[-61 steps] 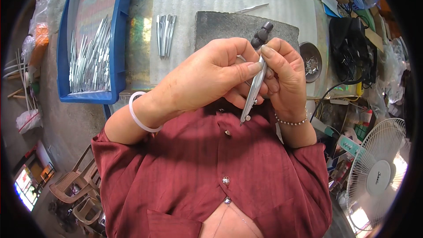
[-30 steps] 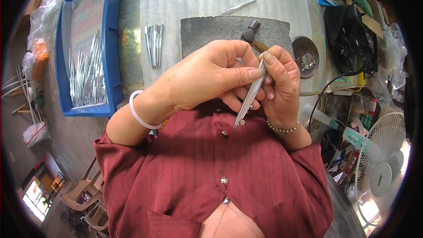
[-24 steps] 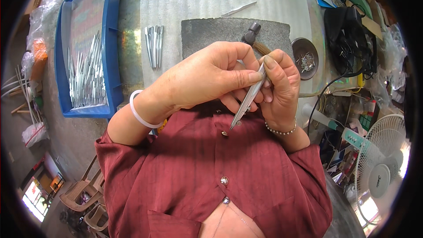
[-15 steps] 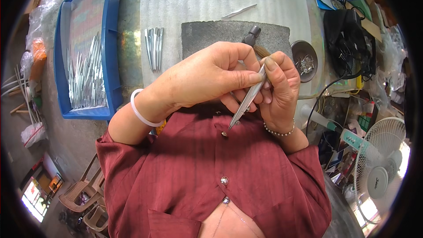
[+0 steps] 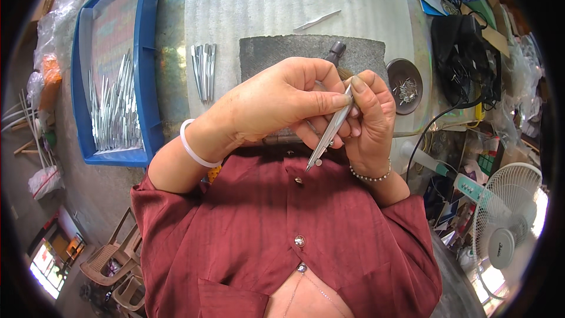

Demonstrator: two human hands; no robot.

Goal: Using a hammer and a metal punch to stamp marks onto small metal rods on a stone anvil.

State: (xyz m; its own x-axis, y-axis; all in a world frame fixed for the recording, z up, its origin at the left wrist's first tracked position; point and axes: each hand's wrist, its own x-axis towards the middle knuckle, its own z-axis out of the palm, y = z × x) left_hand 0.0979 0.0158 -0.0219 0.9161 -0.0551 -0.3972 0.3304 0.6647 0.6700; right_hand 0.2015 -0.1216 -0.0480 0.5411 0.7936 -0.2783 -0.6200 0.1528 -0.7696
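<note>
In front of my chest I hold a slim silver drawing compass (image 5: pixel 329 132), its pointed end slanting down toward my shirt. My left hand (image 5: pixel 288 97) pinches its upper end between thumb and fingers. At the very top, the thumb and fingers of my right hand (image 5: pixel 372 106) close on it too, partly hiding the joint. Small round screws stick out along its lower side. Just beyond my hands lies a hammer (image 5: pixel 337 50) with a dark head, its wooden handle mostly covered by my fingers.
A dark grey mat (image 5: pixel 265 50) lies on white foam sheet (image 5: pixel 235 0). Several slim metal legs (image 5: pixel 203 70) and a single metal piece (image 5: pixel 318 19) rest on the foam. At left, a blue tray (image 5: pixel 150 53) holds many more. A bowl (image 5: pixel 419 103) of small metal pins stands right; a fan (image 5: pixel 500 241) is nearby.
The view has shifted slightly, so the table things sit a little lower. The compass has tilted a little and its lower screw shows more plainly. Both hands keep their grip.
</note>
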